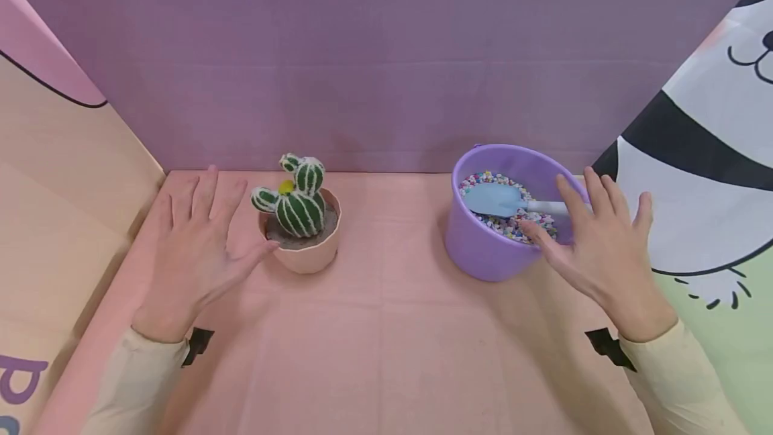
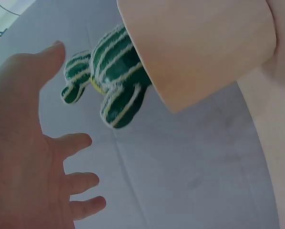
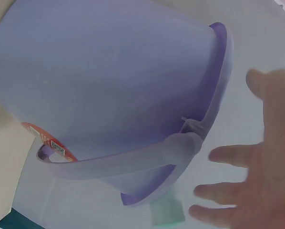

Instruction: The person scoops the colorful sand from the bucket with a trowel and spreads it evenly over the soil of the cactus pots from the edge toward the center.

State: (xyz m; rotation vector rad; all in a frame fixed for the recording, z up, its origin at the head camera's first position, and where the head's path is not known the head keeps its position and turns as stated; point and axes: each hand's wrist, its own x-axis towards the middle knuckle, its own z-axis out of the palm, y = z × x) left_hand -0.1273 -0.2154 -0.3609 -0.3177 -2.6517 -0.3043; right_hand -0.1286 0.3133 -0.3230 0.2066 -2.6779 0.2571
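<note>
A knitted-looking green and white cactus [image 1: 300, 212] with a yellow bloom stands in a pale peach pot [image 1: 309, 258]. Beside it, to the left, my left hand [image 1: 196, 254] hovers with fingers spread, holding nothing; the left wrist view shows a gap between the hand and the cactus [image 2: 116, 67]. A purple bucket [image 1: 492, 257] holds multicoloured beads [image 1: 501, 223] and a toy shovel [image 1: 495, 200] with a light blue blade and whitish handle. My right hand [image 1: 604, 257] hangs over the bucket's right side, fingers spread, with nothing gripped. Its fingers hide the end of the shovel handle.
Pink cloth [image 1: 380, 341] covers the table under the pot and bucket. A purple backdrop [image 1: 374, 59] rises behind them, with printed panels at both sides. In the right wrist view, the bucket's handle [image 3: 118, 162] hangs down along its outside, near a red label [image 3: 49, 141].
</note>
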